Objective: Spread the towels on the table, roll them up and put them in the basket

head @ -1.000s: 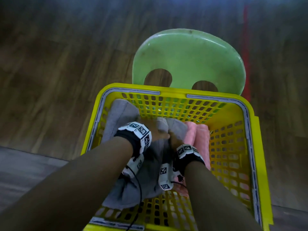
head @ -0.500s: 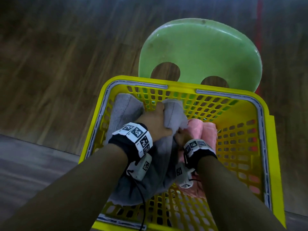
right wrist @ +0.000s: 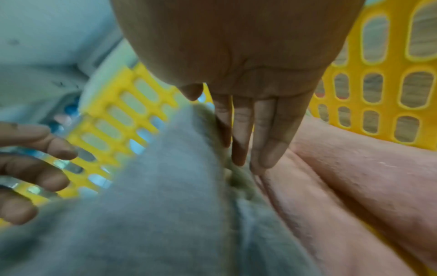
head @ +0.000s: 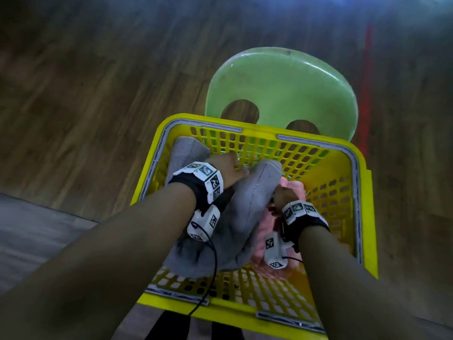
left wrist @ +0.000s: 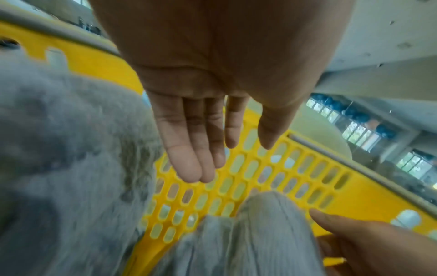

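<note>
The yellow basket (head: 366,217) holds a grey rolled towel (head: 255,202) in its middle, a second grey towel (head: 188,153) at the back left, and a pink towel (head: 295,190) on the right. My left hand (head: 228,168) hovers over the near grey roll by the far wall. In the left wrist view the left hand (left wrist: 212,149) has straight fingers and holds nothing, above the grey roll (left wrist: 250,233). My right hand (head: 284,196) is at the roll's right side. Its straight fingers (right wrist: 246,142) sit between the grey towel (right wrist: 165,186) and the pink towel (right wrist: 354,177).
The basket stands on a green plastic chair (head: 282,89) with two round holes in its back. Brown wooden floor (head: 85,106) lies all around. A red strip (head: 367,69) runs along the floor at the right.
My left hand has let go of the grey roll's top and straightened its fingers near the far wall. The right hand stays wedged beside the roll. The view has shifted.
</note>
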